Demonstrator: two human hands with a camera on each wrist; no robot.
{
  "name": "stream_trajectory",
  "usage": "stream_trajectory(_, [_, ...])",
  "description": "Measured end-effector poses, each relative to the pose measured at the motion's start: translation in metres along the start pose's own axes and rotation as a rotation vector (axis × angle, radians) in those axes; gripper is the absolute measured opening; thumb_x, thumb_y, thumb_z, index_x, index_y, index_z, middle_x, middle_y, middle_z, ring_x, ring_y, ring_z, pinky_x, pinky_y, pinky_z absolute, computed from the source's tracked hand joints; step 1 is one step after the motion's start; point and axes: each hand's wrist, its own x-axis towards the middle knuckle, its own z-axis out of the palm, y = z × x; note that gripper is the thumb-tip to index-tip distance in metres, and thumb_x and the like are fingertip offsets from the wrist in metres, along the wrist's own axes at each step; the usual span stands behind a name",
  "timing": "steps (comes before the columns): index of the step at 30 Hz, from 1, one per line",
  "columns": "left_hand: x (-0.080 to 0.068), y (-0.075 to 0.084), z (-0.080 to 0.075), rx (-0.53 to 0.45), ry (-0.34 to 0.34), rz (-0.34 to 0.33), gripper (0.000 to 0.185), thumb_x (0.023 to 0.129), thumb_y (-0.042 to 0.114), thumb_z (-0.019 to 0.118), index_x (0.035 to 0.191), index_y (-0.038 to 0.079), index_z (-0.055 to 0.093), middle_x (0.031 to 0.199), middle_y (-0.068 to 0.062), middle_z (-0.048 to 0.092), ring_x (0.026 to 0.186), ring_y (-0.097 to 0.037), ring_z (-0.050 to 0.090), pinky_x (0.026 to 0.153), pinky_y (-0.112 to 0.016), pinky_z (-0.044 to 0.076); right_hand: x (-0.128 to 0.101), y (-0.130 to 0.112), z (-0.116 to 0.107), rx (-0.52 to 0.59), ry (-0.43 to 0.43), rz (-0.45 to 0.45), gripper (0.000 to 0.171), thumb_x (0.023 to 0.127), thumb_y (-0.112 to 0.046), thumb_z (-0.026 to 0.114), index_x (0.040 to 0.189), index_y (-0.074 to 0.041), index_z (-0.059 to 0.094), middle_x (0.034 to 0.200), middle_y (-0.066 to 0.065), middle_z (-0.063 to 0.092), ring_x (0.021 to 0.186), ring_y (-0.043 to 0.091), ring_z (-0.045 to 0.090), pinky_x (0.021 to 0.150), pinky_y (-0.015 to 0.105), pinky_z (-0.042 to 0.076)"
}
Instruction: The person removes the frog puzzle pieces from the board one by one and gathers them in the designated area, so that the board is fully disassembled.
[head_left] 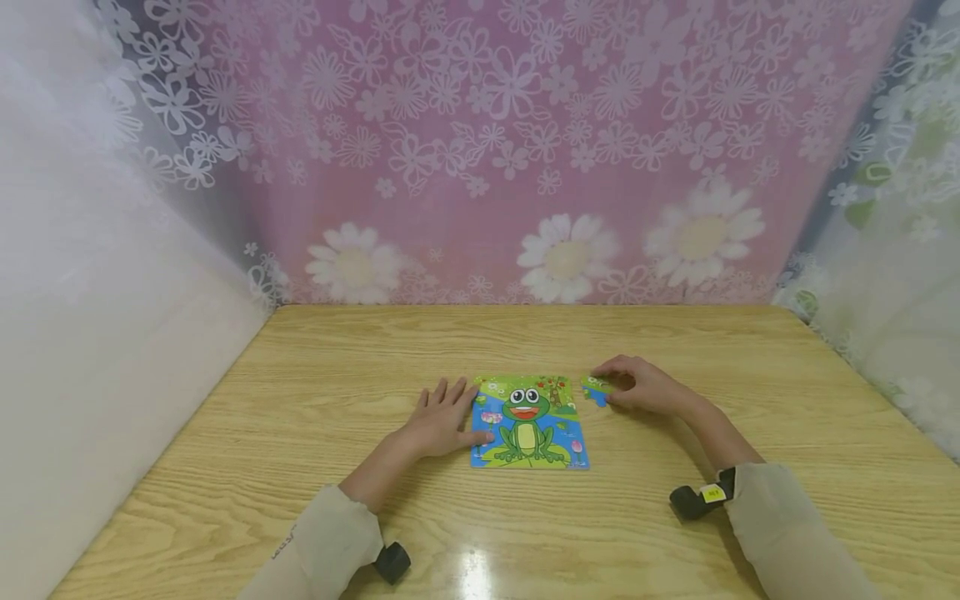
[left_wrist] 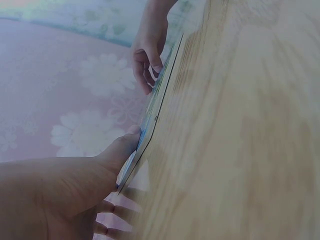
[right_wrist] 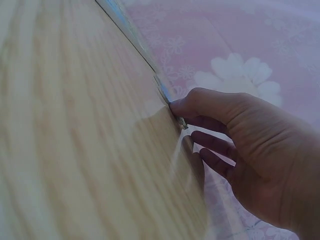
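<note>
A frog picture puzzle (head_left: 528,421) lies flat in the middle of the wooden table (head_left: 315,467). My left hand (head_left: 467,410) rests flat beside its left edge, fingers straight and thumb pressing on the puzzle's lower left part. The left wrist view shows that thumb (left_wrist: 122,147) on the puzzle edge (left_wrist: 159,97). A loose green and blue puzzle piece (head_left: 592,390) sits just off the puzzle's upper right corner. My right hand (head_left: 603,386) pinches it with curled fingers. In the right wrist view the thumb (right_wrist: 200,102) meets the piece (right_wrist: 166,94).
A pink curtain with white flowers (head_left: 510,150) hangs behind the table's far edge. White fabric walls close in both sides. Black wrist cameras (head_left: 701,500) sit on my sleeves near the front of the table.
</note>
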Motion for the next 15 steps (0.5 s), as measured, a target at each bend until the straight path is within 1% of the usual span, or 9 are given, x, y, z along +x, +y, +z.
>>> stream_trajectory(3, [0.000, 0.000, 0.000, -0.002, 0.002, -0.004, 0.088, 0.084, 0.062, 0.049, 0.148, 0.010, 0.018, 0.151, -0.014, 0.009, 0.135, -0.038, 0.001, 0.104, -0.056, 0.002, 0.001, 0.000, 0.001, -0.002, 0.001, -0.009, 0.039, 0.083, 0.005, 0.063, 0.120, 0.011, 0.052, 0.119, 0.025, 0.051, 0.113, 0.042, 0.042, 0.093, 0.055, 0.032])
stream_trajectory(8, [0.000, -0.001, 0.000, 0.007, 0.003, -0.003, 0.088, 0.085, 0.063, 0.048, 0.148, 0.010, 0.018, 0.151, -0.013, 0.009, 0.135, -0.038, 0.001, 0.104, -0.056, 0.002, 0.001, 0.003, -0.002, -0.011, -0.007, -0.012, 0.040, 0.084, -0.003, 0.066, 0.121, 0.006, 0.054, 0.120, 0.019, 0.053, 0.114, 0.037, 0.043, 0.094, 0.051, 0.033])
stream_trajectory(10, [0.000, 0.000, 0.000, 0.007, 0.003, -0.001, 0.087, 0.085, 0.062, 0.048, 0.148, 0.010, 0.018, 0.151, -0.014, 0.009, 0.135, -0.038, 0.001, 0.104, -0.056, 0.002, 0.001, 0.005, -0.002, -0.004, -0.012, -0.016, 0.041, 0.084, -0.007, 0.066, 0.121, 0.005, 0.054, 0.120, 0.018, 0.053, 0.115, 0.037, 0.043, 0.094, 0.052, 0.033])
stream_trajectory(13, [-0.001, 0.000, 0.000, 0.001, 0.000, 0.003, 0.087, 0.085, 0.062, 0.049, 0.148, 0.010, 0.018, 0.151, -0.014, 0.009, 0.135, -0.039, 0.001, 0.104, -0.056, 0.002, 0.001, 0.008, -0.002, -0.006, -0.010, -0.022, 0.042, 0.084, -0.010, 0.067, 0.121, 0.003, 0.055, 0.120, 0.016, 0.053, 0.115, 0.036, 0.043, 0.094, 0.052, 0.033])
stream_trajectory(15, [-0.001, 0.001, -0.001, -0.002, 0.000, 0.004, 0.087, 0.085, 0.061, 0.049, 0.148, 0.010, 0.018, 0.151, -0.014, 0.009, 0.135, -0.039, 0.001, 0.104, -0.056, 0.002, 0.001, 0.010, -0.002, -0.002, -0.002, -0.022, 0.041, 0.083, -0.009, 0.068, 0.121, 0.003, 0.055, 0.119, 0.015, 0.054, 0.112, 0.035, 0.045, 0.093, 0.051, 0.034])
